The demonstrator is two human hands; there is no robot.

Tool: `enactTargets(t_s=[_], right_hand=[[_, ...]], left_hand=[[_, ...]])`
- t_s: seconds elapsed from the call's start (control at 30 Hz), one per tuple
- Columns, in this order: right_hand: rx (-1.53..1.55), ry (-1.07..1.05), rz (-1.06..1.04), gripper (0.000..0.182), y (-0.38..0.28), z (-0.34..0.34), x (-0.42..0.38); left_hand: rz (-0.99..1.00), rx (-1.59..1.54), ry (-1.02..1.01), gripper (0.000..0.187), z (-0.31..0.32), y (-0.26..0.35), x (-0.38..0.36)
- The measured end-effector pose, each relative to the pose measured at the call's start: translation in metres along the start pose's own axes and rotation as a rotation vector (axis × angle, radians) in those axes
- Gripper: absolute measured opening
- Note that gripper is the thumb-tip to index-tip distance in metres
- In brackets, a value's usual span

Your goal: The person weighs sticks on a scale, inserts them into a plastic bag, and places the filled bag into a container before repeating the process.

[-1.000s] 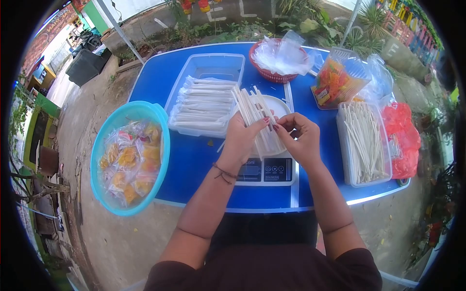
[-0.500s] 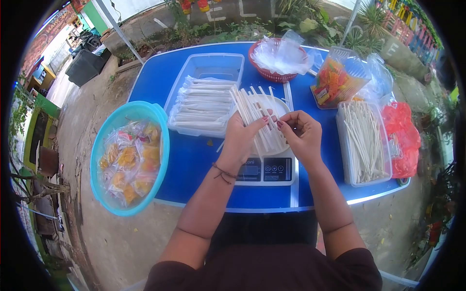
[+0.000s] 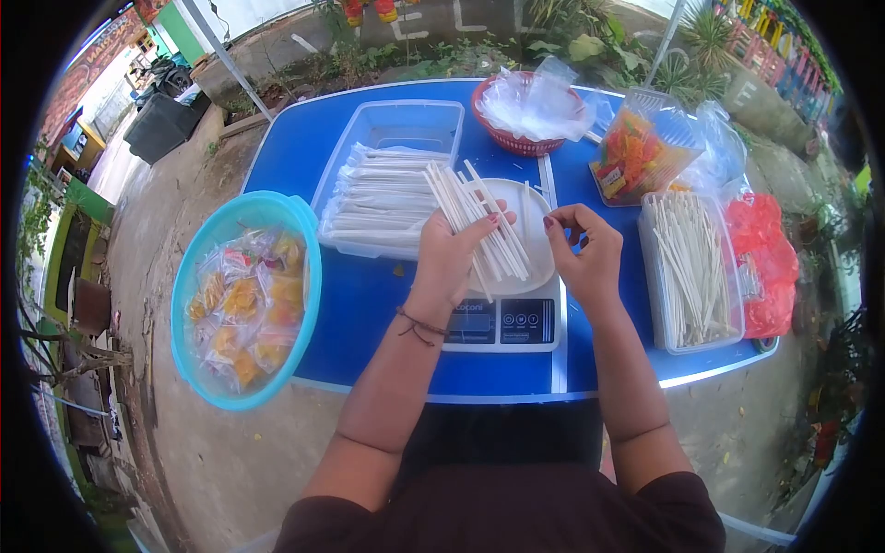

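Observation:
A loose bundle of thin white sticks [image 3: 472, 221] is in my left hand [image 3: 452, 247], with the thumb pressed across it and the ends fanned out. The bundle is above the round pale plate [image 3: 540, 269] of a white kitchen scale [image 3: 461, 347]. One single stick [image 3: 526, 207] shows against the plate, to the right of the bundle. My right hand [image 3: 587, 247] is beside the plate's right edge, its thumb and forefinger drawn together in a pinch. Whether anything is between those fingertips is too small to tell.
Left of the scale are a clear tub [image 3: 396, 117] of wrapped stick packs and a turquoise basin [image 3: 313, 276] of bagged snacks. To the right, a plastic box [image 3: 693, 348] holds more sticks beside a red bag [image 3: 770, 267]. Behind stand a red basket [image 3: 521, 145] and an orange-filled container [image 3: 636, 152].
My right hand has drawn away from the bundle to the right. My left hand has shifted slightly left with the sticks, uncovering more of the plate.

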State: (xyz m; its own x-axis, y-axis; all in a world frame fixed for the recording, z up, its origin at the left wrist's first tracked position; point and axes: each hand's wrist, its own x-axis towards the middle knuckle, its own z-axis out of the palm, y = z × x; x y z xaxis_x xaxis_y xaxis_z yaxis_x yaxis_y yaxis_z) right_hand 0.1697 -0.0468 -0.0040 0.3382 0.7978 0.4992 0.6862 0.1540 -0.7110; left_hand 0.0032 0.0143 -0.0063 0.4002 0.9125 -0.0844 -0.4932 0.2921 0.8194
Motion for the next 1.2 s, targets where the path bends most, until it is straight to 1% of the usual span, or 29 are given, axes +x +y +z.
enactTargets(t_s=[0.07,0.17,0.27,0.37,0.47,0.57,0.77,0.87,1.07,1.2], right_hand=[[-0.036,-0.020,0.015,0.008,-0.003,-0.002,0.001],[-0.117,-0.084,-0.091,0.011,0.000,0.001,-0.002],[-0.121,-0.146,-0.219,0.016,-0.005,0.001,-0.003],[-0.186,-0.206,-0.200,0.017,-0.005,0.002,-0.004],[-0.161,-0.171,-0.204,0.016,0.004,0.008,-0.006],[-0.167,-0.148,-0.229,0.014,0.004,0.009,-0.006],[-0.160,-0.125,-0.248,0.013,0.004,0.012,-0.009],[-0.182,-0.128,-0.232,0.016,0.004,0.012,-0.009],[-0.266,-0.102,-0.304,0.024,-0.003,0.007,-0.006],[-0.166,-0.164,-0.302,0.024,0.000,0.011,-0.008]], left_hand=[[-0.011,0.006,0.010,0.035,0.002,0.001,-0.001],[-0.003,-0.011,-0.006,0.035,0.000,-0.001,0.001],[0.002,-0.005,-0.008,0.035,0.001,0.000,-0.001],[0.025,-0.009,-0.011,0.029,0.002,0.000,-0.001],[-0.003,-0.007,-0.010,0.036,0.001,0.001,-0.001],[-0.013,0.010,-0.036,0.036,-0.002,0.001,0.001],[-0.014,-0.002,-0.016,0.036,0.000,0.001,0.000],[-0.007,-0.013,-0.029,0.036,0.000,0.001,0.000],[0.000,-0.022,-0.024,0.035,0.001,0.001,0.000],[0.014,-0.024,-0.023,0.036,0.000,0.001,0.001]])
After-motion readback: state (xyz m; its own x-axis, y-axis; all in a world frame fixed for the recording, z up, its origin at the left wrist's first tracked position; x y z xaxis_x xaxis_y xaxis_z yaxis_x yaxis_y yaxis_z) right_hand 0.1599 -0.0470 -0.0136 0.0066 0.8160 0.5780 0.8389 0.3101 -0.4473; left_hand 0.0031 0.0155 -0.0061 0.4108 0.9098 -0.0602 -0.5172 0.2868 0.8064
